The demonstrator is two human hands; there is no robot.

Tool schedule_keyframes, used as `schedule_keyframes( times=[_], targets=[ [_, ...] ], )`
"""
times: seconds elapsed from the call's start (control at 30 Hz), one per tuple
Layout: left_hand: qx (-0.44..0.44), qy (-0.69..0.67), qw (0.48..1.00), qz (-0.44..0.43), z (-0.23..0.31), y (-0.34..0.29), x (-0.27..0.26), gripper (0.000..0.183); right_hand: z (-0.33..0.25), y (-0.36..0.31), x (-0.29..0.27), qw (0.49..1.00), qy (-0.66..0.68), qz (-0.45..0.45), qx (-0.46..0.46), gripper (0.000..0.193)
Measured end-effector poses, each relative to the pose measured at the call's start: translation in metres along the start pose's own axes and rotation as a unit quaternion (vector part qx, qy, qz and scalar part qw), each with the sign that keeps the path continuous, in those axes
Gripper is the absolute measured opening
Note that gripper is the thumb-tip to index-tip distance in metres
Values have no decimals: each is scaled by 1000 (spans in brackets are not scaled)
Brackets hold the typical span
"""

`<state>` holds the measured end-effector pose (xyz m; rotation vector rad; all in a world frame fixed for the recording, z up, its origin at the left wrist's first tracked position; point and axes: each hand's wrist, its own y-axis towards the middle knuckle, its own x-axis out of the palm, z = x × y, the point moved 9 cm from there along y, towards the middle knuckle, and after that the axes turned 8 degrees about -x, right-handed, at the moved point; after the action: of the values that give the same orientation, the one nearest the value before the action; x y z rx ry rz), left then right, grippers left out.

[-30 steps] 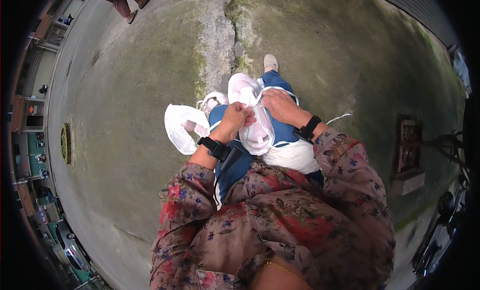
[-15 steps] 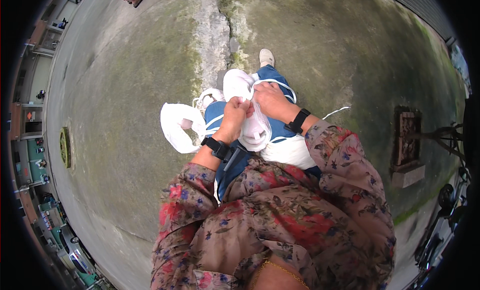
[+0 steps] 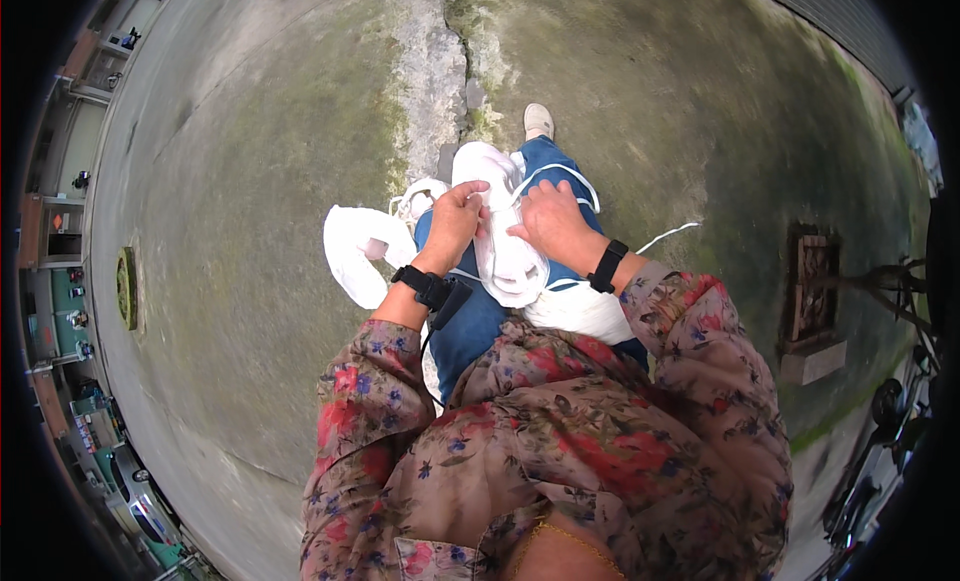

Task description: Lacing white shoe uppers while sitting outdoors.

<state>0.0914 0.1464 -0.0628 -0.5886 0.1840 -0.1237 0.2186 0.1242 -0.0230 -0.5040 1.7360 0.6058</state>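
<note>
A soft white cloth piece (image 3: 512, 271) with a rounded far end and an opening near my waist lies lengthwise over my lap. On its left edge my left hand (image 3: 452, 229) has its fingers curled against the fabric. Opposite, my right hand (image 3: 562, 224) is closed at the right edge, thumb on the cloth and fingers bent over; the fingertips are partly hidden. White straps (image 3: 562, 171) loop across my blue trouser leg beyond the right hand. Another white cloth piece (image 3: 350, 246), curved like a C, hangs beside my left knee.
A bundled white cloth with ties (image 3: 420, 196) sits near my left knee. More white cloth (image 3: 580, 313) lies at my waist, and a loose white cord (image 3: 670, 233) sticks out rightward. Cracked concrete (image 3: 250, 181) surrounds me. A brick-edged planter (image 3: 815, 291) stands at the right.
My hands have moved apart, the right one to the right and slightly nearer, the left one a little leftward. More of the white cloth between them shows.
</note>
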Motion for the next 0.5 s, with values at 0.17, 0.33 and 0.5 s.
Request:
schedule_keyframes(
  times=[0.17, 0.33, 0.5],
  targets=[
    [151, 258, 952, 67, 38, 24, 29, 17, -5, 12, 1, 999, 23, -28, -24, 19],
    [75, 452, 889, 4, 42, 40, 59, 25, -5, 10, 2, 994, 101, -26, -39, 22],
    [92, 478, 872, -53, 42, 46, 65, 24, -4, 4, -3, 995, 91, -2, -40, 19]
  ],
)
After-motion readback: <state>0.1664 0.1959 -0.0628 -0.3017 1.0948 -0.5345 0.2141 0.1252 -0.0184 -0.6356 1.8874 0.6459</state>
